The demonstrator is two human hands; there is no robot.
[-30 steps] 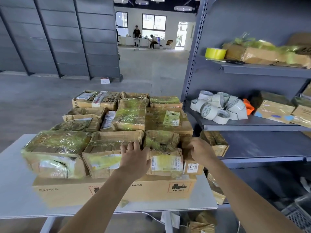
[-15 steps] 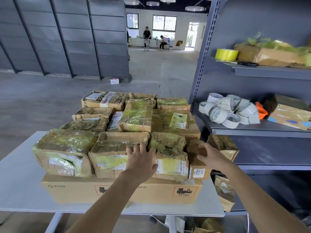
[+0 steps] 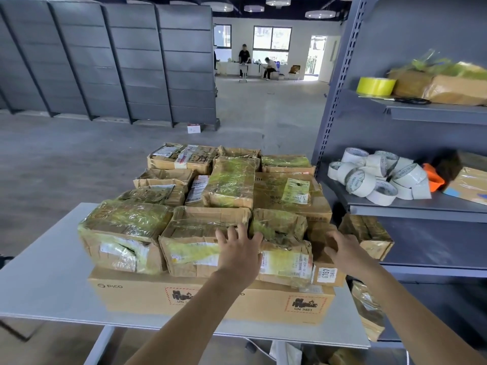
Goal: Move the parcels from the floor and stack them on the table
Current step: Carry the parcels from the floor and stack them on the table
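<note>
Head view: taped cardboard parcels point(image 3: 229, 185) lie packed together on a flat PICO carton point(image 3: 210, 299) on the white table point(image 3: 39, 285). At the stack's 6 o'clock edge the left hand point(image 3: 238, 248) lies flat across the front parcels, fingers spread. The right hand point(image 3: 345, 248) reaches the labelled corner box point(image 3: 326, 275) at 4 o'clock; I cannot tell whether it grips or only touches. Stacking looks mostly done. Wrapped parcels low at 5 o'clock point(image 3: 369, 312) may remain.

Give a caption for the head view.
Left hand and right hand touch parcels stacked on a table.
</note>
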